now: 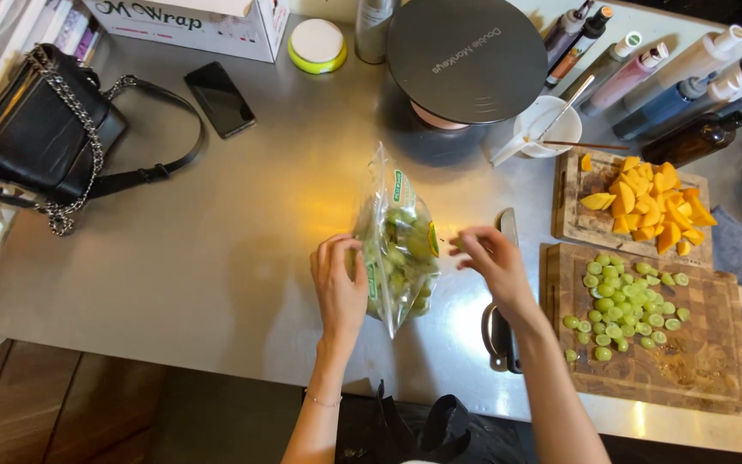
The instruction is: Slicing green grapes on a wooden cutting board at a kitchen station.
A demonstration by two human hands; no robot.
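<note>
left hand (pixel 339 282): fingers curled on the left edge of the clear bag (pixel 398 247), gripping the plastic; thumb side hidden behind the bag.
right hand (pixel 491 262): fingertips pinched together just right of the bag's upper edge — cannot tell whether they hold plastic or a small piece of fruit, too small and blurred.
bag: stands tilted on the steel table (pixel 242 258) between the hands, full of green fruit; glare on the plastic hides the count and whether the top is sealed.
knife (pixel 503 326): lies under the right wrist, blade running away past the hand — mid part covered by the hand.
near board (pixel 656 361): right of the right hand, halved green grapes (pixel 624 305) scattered on its far half.
far board (pixel 581 219): beyond that, orange fruit chunks (pixel 653 204) piled on it.
beyond hands: round dark lid (pixel 465 56), white bowl (pixel 547 125), row of bottles (pixel 672 73) cut off at the frame edge.
far left of left hand: black phone (pixel 220 99), black chain-strap handbag (pixel 40 129), partly out of frame.
bottom edge: dark cloth (pixel 414 425), shape unclear.
</note>
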